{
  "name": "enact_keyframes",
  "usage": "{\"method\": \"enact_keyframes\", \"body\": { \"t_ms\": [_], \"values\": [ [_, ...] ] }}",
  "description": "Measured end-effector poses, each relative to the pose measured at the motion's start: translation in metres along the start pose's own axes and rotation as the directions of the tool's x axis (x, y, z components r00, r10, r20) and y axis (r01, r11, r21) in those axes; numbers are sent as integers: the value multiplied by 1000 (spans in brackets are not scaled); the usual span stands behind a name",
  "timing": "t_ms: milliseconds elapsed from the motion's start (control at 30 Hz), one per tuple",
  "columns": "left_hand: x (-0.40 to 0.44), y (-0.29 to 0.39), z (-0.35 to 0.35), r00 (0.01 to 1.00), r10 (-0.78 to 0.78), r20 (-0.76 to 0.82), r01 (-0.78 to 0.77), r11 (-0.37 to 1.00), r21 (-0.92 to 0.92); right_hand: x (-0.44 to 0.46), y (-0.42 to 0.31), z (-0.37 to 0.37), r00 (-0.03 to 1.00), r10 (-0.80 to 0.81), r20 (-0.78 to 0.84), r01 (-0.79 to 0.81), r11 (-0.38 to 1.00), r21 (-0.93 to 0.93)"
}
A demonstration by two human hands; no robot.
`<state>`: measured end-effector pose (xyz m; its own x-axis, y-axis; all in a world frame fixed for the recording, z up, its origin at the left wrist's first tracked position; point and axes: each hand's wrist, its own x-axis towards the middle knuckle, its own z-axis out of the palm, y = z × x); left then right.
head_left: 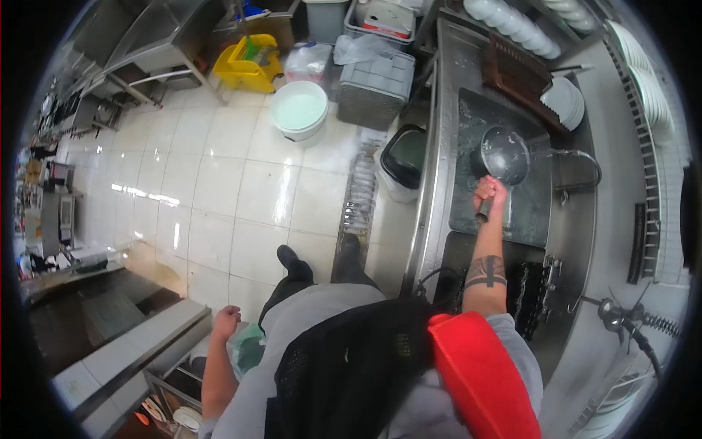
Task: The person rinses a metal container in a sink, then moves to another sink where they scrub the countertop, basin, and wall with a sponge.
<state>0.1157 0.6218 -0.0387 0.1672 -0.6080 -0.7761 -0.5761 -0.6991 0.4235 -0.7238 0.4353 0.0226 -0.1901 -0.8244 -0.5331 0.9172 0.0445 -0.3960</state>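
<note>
My right hand (491,193) is wrapped round the handle of a round metal pan (506,155) over the sink (468,227). Water runs from a curved faucet (591,162) towards the pan, and its inside looks wet with bits of foam. The handle's end (483,213) sticks out below my fist. Low at my other side hangs my left hand (227,320), fingers curled in, with nothing visible in them. Close beside it is a pale green plastic bag (248,347); I cannot tell whether the two touch.
A white bucket (298,108) of pale green liquid, a yellow mop bucket (248,64) and a grey crate (376,86) stand on the tiled floor. A lidded bin (404,159) sits by the sink. Stacked white plates (564,104) and a spray hose (621,320) are on the right.
</note>
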Motion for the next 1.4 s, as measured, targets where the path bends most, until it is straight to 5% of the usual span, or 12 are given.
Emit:
{"method": "enact_keyframes", "body": {
  "t_ms": [133,233,567,667,700,800,833,967,1033,1133,1233,1400],
  "values": [
    [-1,-16,13,999,-29,-15,31,995,94,-9,-24,96,996,26,91,-9,983,-185],
    [6,-34,25,1000,-21,-13,21,1000,-8,1,-35,167,965,106,241,5,907,-422],
    [3,-110,73,986,-148,-79,107,919,-381,78,4,372,991,125,-36,-107,618,-779],
    [-9,-140,91,976,-195,-100,148,923,-355,101,30,401,984,-101,145,168,280,-945],
    [-15,-145,96,974,-203,-99,154,919,-362,106,40,409,985,-92,146,166,274,-947],
    [-33,-148,104,966,-252,-62,213,907,-362,119,64,436,947,-192,257,246,-82,-966],
    [-39,-144,105,957,-287,-42,246,880,-405,123,71,443,949,-187,254,243,-80,-967],
    [-42,-151,105,972,-229,-42,199,909,-365,141,86,468,792,-254,555,275,-663,-696],
    [-41,-144,97,976,-218,-16,196,907,-372,117,91,479,682,-259,684,232,-810,-538],
    [-32,-129,83,971,-239,-29,214,912,-351,128,50,451,543,-333,771,155,-863,-482],
    [-20,-118,71,972,-234,-25,193,855,-482,107,3,365,542,-426,725,81,-832,-549],
    [-16,-112,74,981,-196,12,181,879,-440,47,-33,149,564,-702,436,-169,-614,-771]
  ]
}}
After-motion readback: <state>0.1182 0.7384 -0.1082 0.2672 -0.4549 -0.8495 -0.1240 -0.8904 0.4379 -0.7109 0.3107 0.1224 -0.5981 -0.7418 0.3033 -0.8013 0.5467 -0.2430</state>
